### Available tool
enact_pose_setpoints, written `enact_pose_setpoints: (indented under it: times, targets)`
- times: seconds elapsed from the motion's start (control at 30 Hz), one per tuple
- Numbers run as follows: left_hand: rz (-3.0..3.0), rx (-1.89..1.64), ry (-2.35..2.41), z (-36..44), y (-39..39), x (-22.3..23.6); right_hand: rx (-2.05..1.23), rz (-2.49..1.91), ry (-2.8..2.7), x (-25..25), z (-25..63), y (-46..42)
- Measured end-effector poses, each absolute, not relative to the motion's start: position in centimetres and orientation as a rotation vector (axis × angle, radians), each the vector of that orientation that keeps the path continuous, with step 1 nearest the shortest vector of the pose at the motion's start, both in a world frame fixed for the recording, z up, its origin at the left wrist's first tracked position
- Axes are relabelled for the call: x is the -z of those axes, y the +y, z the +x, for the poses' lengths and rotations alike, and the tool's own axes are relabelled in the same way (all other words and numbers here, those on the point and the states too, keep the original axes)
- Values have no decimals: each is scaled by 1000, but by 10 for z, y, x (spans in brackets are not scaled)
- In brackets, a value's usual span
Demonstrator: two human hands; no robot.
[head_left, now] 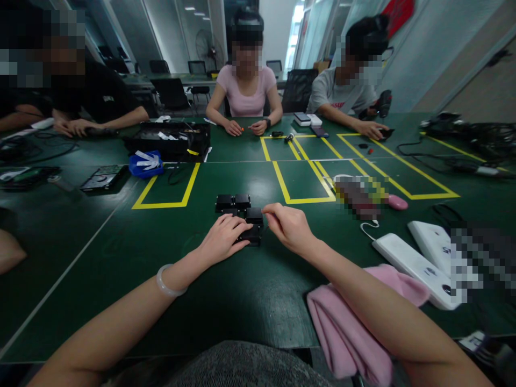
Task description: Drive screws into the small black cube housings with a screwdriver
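Several small black box-shaped parts (242,201) with shiny dots at their edges stand in a close group on the green table. My left hand (221,236) lies over the group's near left side. Its thumb and forefinger straddle the nearest black box (253,235), while the other fingers reach over the boxes behind. To the right, my right hand (291,227) has thumb and forefinger pinched together at the right edge of another black box (255,215). Whatever is in that pinch is too small to make out.
Yellow tape (161,205) marks the green table (226,301). A blue tray (145,164) and a black bin (169,140) stand at left. A pink cloth (342,322) and white power bank (415,269) lie at right. Three people (248,91) sit opposite.
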State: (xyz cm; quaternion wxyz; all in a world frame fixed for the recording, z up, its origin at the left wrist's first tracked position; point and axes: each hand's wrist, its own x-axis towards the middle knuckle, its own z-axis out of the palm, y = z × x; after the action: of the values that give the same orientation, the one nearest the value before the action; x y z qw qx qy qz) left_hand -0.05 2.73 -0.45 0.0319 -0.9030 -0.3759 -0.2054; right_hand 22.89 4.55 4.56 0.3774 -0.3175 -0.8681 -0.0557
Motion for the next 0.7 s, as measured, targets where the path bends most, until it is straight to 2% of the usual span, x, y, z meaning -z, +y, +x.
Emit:
enact_pose_setpoints:
  times: [0.7]
  targets:
    - [-2773,613,-1131,0,27,3,135,-819,-2261,-47,229,43]
